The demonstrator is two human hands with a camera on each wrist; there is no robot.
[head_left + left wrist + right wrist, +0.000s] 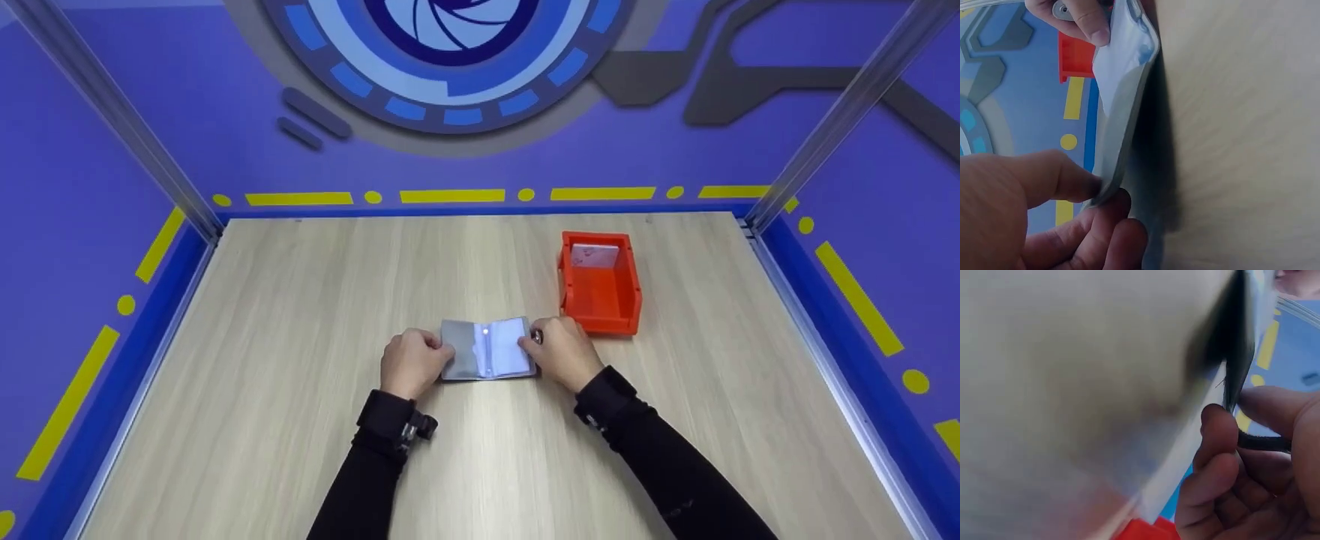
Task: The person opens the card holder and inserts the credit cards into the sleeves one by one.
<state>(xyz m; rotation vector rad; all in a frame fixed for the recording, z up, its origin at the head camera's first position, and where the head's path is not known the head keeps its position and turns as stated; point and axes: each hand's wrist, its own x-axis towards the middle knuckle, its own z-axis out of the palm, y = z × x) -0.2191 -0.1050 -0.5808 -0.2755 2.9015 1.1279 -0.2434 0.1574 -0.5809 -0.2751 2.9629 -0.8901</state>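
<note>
A small grey card holder (459,351) lies spread open between my hands, low over the table, its clear plastic sleeves (510,346) facing up. My left hand (411,364) pinches the left edge of its cover between thumb and fingers. At the opposite edge, my right hand (564,352) pinches the other cover. Beside the right thumb shows a round metal snap (1063,10); in the right wrist view a short dark strap (1264,441) passes between the right thumb and fingers. The left wrist view shows the cover's underside raised off the table, with shadow beneath.
Just beyond my right hand stands a red open-front bin (630,319), with a pale printed card (595,256) against its back wall. The wood-grain table (300,300) is bounded by blue patterned panels (480,172) at the back and sides, with metal posts at the corners.
</note>
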